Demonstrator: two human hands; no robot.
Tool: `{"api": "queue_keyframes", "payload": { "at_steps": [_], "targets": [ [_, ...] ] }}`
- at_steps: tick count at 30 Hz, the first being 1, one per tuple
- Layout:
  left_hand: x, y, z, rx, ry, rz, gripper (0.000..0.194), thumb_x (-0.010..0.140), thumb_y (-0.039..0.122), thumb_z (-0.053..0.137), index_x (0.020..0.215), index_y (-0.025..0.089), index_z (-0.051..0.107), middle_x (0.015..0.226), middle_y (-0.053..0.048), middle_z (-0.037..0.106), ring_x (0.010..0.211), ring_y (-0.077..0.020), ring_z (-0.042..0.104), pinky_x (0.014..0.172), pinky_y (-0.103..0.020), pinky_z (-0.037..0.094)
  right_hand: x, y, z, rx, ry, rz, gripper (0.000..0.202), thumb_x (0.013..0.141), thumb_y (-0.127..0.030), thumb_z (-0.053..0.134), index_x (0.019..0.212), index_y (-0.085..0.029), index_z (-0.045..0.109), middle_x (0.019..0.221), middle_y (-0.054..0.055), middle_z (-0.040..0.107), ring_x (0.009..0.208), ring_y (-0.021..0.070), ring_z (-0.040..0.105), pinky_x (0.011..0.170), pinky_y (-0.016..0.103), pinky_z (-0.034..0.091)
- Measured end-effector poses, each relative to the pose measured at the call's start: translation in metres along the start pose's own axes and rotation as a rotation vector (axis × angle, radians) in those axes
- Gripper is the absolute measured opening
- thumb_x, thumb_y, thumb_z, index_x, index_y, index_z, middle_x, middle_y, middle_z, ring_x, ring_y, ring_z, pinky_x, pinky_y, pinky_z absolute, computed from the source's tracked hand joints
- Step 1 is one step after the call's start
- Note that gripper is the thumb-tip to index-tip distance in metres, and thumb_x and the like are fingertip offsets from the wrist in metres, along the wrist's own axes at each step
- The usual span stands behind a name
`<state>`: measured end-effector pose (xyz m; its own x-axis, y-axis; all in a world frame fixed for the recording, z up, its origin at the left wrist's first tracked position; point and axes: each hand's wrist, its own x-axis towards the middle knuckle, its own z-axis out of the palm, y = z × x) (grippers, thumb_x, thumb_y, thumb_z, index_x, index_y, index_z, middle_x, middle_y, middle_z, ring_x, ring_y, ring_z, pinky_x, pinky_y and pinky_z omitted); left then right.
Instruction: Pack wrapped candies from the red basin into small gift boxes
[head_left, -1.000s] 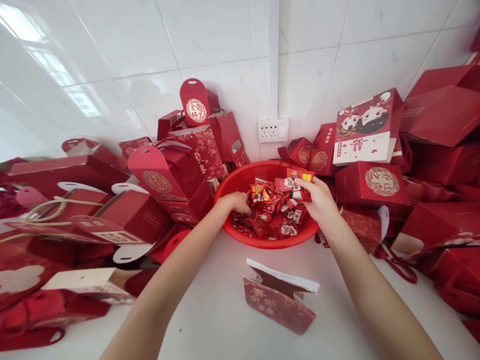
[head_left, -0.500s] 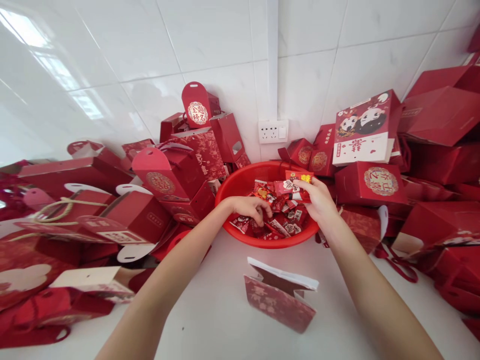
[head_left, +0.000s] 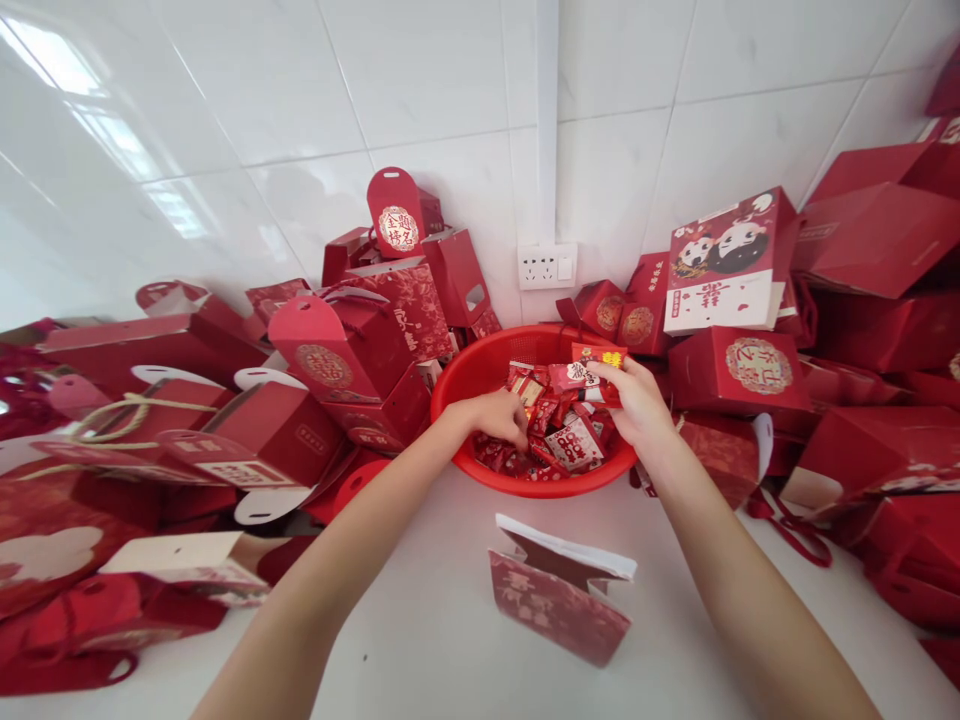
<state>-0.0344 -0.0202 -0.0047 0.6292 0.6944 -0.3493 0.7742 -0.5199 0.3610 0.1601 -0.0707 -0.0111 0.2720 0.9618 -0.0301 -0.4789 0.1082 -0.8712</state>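
Note:
A red plastic basin (head_left: pixel 547 488) holds many small wrapped sweets (head_left: pixel 575 443), mostly red with white and gold printing. My left hand (head_left: pixel 499 413) is inside it, fingers curled down among the sweets. Its fingertips are partly hidden, and what they pinch, if anything, cannot be made out. Over the basin's right side, my right hand (head_left: pixel 637 398) is closed on several candy packets (head_left: pixel 600 357), red, orange and pink, with the thumb on top. A dark red patterned paper box (head_left: pixel 555 605) stands with its top open on the table in front of the basin.
Red gift boxes are piled on the left (head_left: pixel 337 345) and right (head_left: pixel 765 365) of the basin, some with rope handles. Behind is a white tiled wall with a socket plate (head_left: pixel 547 266). The white table (head_left: pixel 420 640) runs along the front.
My left hand has shifted slightly left and its fingers have drawn together. Sweets under it have been turned over, showing a white-printed one. My right hand stays nearly still with its packets.

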Motion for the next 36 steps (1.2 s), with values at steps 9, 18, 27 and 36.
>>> {"api": "queue_keyframes", "payload": {
  "at_steps": [9, 18, 27, 36],
  "targets": [
    [0.003, 0.006, 0.003, 0.201, -0.25, 0.05, 0.049, 0.063, 0.044, 0.08, 0.107, 0.024, 0.08, 0.081, 0.001, 0.073, 0.073, -0.0165, 0.062, 0.063, -0.023, 0.043, 0.003, 0.002, -0.002, -0.005, -0.007, -0.018, 0.021, 0.055, -0.014, 0.077, 0.073, -0.018, 0.067, 0.062, -0.002, 0.07, 0.057, 0.0164, 0.068, 0.05, 0.025, 0.055],
    [0.005, 0.012, 0.009, 0.356, -0.233, -0.013, 0.032, 0.058, 0.028, 0.081, 0.089, 0.023, 0.077, 0.073, 0.001, 0.071, 0.065, -0.0166, 0.061, 0.058, -0.023, 0.042, 0.003, 0.002, -0.002, -0.008, 0.009, -0.009, 0.021, 0.052, -0.015, 0.077, 0.071, -0.018, 0.069, 0.067, -0.001, 0.073, 0.057, 0.0151, 0.067, 0.052, 0.025, 0.057],
    [0.001, 0.01, 0.006, 0.434, 0.033, -0.034, 0.024, 0.069, 0.015, 0.067, 0.089, 0.021, 0.078, 0.091, -0.005, 0.076, 0.083, -0.0228, 0.068, 0.068, -0.027, 0.047, 0.001, 0.002, 0.0, -0.01, 0.003, -0.023, 0.021, 0.054, -0.013, 0.078, 0.072, -0.017, 0.068, 0.066, -0.001, 0.071, 0.054, 0.0151, 0.067, 0.049, 0.025, 0.055],
    [0.001, 0.009, 0.01, -0.079, -0.365, 0.035, 0.018, 0.067, 0.018, 0.061, 0.08, 0.018, 0.075, 0.058, 0.003, 0.065, 0.05, -0.013, 0.057, 0.048, -0.021, 0.043, 0.0, 0.0, 0.0, -0.02, 0.003, -0.014, 0.021, 0.054, -0.014, 0.077, 0.072, -0.018, 0.068, 0.066, -0.001, 0.072, 0.054, 0.0149, 0.066, 0.048, 0.025, 0.057]
  ]
}}
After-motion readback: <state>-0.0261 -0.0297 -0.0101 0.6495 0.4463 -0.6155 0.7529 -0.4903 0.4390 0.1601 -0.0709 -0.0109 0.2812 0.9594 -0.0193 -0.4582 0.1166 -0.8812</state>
